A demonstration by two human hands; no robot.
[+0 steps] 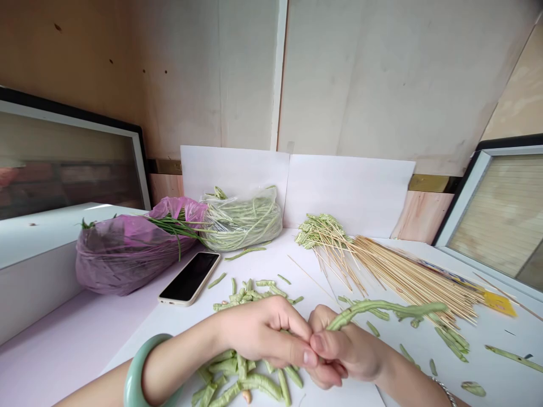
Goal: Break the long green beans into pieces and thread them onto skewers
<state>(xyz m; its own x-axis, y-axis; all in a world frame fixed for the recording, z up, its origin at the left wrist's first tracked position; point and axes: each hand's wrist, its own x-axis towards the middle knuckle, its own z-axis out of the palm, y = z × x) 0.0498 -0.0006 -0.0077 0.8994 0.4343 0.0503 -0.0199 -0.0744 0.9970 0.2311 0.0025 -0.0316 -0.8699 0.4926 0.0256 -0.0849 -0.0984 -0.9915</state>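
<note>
A long green bean is pinched in my right hand, its free length stretching out to the right. My left hand meets the right one at the fingertips, closed on the bean's near end, which the fingers mostly hide. Under and around my left hand lies a pile of broken green bean pieces, and more pieces spread behind the wrist. Several longer bean lengths rest to the right of my right hand.
Bamboo skewers fan out at the right, beside bean-loaded skewers. A phone lies at left. Behind it stand a purple bag of green stalks and a clear bag of long beans. White boards stand against the wall.
</note>
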